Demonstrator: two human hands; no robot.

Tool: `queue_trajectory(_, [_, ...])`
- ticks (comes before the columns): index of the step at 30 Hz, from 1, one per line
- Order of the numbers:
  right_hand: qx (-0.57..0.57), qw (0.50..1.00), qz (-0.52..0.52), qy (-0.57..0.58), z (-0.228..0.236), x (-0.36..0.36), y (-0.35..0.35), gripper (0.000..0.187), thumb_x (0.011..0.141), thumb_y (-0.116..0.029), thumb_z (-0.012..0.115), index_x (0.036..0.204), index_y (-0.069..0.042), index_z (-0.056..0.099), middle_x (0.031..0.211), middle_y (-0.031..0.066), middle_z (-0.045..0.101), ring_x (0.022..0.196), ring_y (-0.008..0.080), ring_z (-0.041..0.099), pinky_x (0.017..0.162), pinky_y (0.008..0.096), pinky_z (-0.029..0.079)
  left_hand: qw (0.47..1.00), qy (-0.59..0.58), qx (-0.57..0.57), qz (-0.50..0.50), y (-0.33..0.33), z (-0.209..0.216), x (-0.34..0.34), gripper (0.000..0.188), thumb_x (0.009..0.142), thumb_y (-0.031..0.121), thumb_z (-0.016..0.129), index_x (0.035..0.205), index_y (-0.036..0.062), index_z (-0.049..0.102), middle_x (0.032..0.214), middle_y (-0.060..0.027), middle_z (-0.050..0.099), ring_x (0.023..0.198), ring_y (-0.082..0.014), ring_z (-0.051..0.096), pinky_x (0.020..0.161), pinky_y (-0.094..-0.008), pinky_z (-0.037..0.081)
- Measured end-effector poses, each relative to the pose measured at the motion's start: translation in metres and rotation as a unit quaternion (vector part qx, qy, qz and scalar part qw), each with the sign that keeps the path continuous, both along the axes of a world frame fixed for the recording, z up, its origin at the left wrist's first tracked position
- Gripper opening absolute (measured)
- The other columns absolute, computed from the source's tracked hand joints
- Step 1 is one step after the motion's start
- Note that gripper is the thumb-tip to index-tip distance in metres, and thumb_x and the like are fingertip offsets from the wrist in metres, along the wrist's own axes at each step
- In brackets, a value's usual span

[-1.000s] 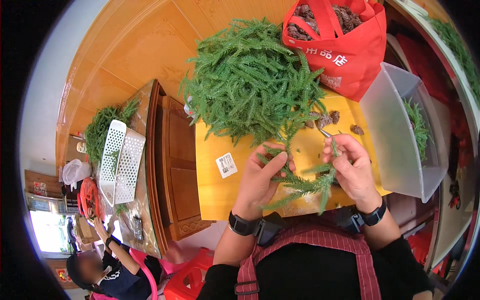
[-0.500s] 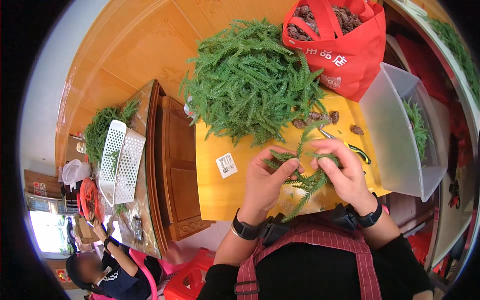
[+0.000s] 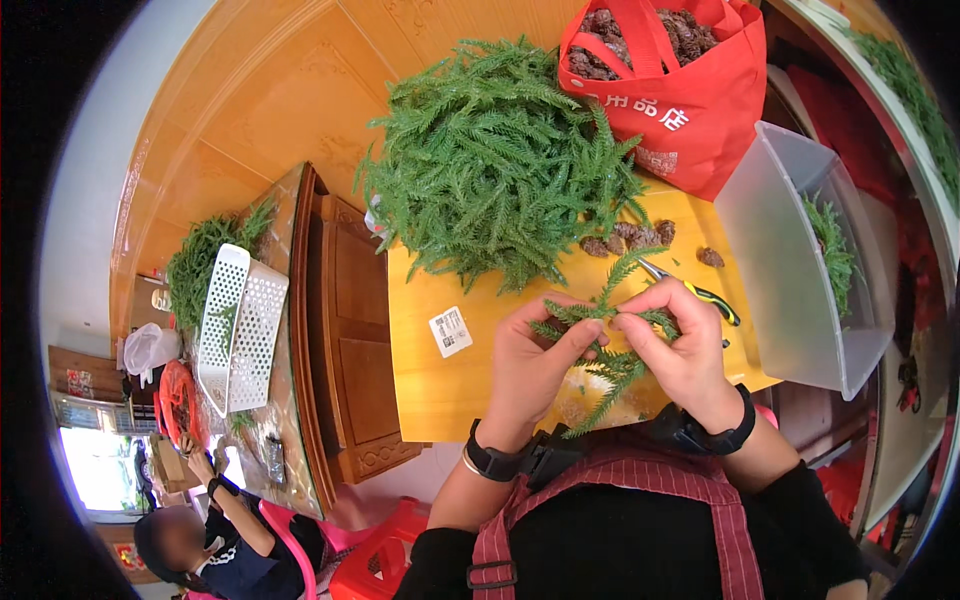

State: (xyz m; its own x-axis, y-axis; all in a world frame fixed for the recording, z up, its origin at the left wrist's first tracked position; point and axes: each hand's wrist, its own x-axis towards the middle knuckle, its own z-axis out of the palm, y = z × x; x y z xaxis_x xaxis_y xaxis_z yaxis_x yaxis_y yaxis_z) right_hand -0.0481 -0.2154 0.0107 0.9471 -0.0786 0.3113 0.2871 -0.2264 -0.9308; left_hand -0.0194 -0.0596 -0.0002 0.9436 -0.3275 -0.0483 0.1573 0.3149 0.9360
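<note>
Between my hands, over the near part of the yellow table (image 3: 418,385), is a green artificial pine sprig (image 3: 622,370) with several branches fanning out. My left hand (image 3: 535,360) pinches it between thumb and fingers on its left side. The thumb and forefinger of my right hand (image 3: 685,345) are closed at the sprig's middle, close to the left thumb. Just beyond my right hand lie yellow-and-black pliers (image 3: 715,300), partly hidden by that hand. A big heap of green pine sprigs (image 3: 500,165) stands at the far side of the table.
Loose pine cones (image 3: 642,236) lie beside the heap. Behind is a red bag (image 3: 690,130) of cones; a clear plastic bin (image 3: 775,230) stands at right. A white label (image 3: 450,332) lies at left. Further left, a white perforated basket (image 3: 262,310) and another person (image 3: 235,535) are at a side table.
My right hand's thumb and forefinger have moved left, in to the sprig's middle near my left thumb. My left hand keeps its pinch.
</note>
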Motion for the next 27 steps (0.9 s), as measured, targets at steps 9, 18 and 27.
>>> queue_trajectory(9, [-0.040,0.997,-0.014,-0.058,-0.001,0.003,0.000,0.009,0.072,0.002,0.064,0.077,-0.001,0.056,0.076,0.0082,0.059,0.070,0.0183,0.056,0.065,0.0270,0.043,1.000,-0.014,0.025,0.010,-0.002,0.002,-0.004,0.012,0.081,0.001,0.062,0.092,-0.0021,0.058,0.090,-0.0065,0.059,0.072,-0.0108,0.061,0.061,-0.0206,0.050])
queue_trajectory(18, [0.012,0.999,0.016,0.028,0.003,0.002,0.000,0.011,0.075,-0.003,0.062,0.082,-0.002,0.054,0.076,0.0026,0.049,0.071,0.0110,0.047,0.064,0.0232,0.039,0.999,-0.009,0.039,0.036,-0.004,0.001,-0.005,0.008,0.083,0.003,0.059,0.090,-0.0018,0.058,0.087,-0.0054,0.060,0.069,-0.0097,0.060,0.057,-0.0203,0.048])
queue_trajectory(27, [0.091,0.981,0.099,0.142,0.003,0.005,-0.009,0.016,0.077,-0.002,0.061,0.092,-0.001,0.057,0.081,-0.0026,0.047,0.075,0.0047,0.044,0.065,0.0185,0.038,0.998,-0.014,0.034,0.054,-0.006,-0.003,-0.005,0.008,0.084,0.005,0.058,0.089,-0.0013,0.058,0.079,-0.0043,0.061,0.066,-0.0080,0.058,0.055,-0.0193,0.045])
